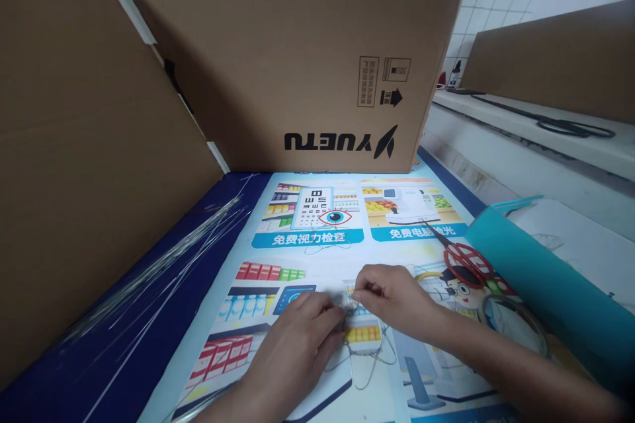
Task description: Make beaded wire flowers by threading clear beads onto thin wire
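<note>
A thin, wire-like piece bent into loops (370,383) lies under and between my hands on the printed sheet. My left hand (300,337) is closed, its thumb and fingers pressed together at the left side of the looped wire. Just to the right and slightly farther off, my right hand (389,291) pinches part of the same wire between thumb and forefinger. The fingers hide the exact spot where they grip. Beyond my hands, another thin bent wire shape (325,248) rests on the sheet.
Red-handled scissors (464,261) lie right of my hands, near a clear ring-shaped object (518,320) and a turquoise folder-like cover (550,284). Long thin strands (169,271) lie at left. Cardboard panels (278,66) stand behind and left. A shelf (526,122) runs along the right.
</note>
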The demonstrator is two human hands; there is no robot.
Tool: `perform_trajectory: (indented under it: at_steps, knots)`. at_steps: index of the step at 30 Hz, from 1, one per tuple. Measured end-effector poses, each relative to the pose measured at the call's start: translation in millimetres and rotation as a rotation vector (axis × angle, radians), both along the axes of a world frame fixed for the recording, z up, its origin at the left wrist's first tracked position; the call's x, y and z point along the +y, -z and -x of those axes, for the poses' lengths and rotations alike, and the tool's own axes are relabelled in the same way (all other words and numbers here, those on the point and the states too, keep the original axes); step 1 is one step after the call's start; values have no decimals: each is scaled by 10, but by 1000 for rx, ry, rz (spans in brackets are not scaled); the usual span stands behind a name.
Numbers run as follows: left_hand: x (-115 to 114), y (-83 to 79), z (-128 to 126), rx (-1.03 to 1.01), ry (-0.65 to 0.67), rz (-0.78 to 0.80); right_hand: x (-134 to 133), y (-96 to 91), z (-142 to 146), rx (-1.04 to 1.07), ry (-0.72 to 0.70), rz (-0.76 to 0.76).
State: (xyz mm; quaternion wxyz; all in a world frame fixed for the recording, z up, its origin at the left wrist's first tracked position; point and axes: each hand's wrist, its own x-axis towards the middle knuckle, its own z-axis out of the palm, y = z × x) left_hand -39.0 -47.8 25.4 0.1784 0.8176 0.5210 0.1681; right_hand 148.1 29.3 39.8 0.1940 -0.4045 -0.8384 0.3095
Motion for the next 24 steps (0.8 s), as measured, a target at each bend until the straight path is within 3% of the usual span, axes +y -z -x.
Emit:
perform_trajectory:
  at_steps: [24]
  knots:
    - [4,28,-11,4,25,0,18,177,67,-130,-153,-269]
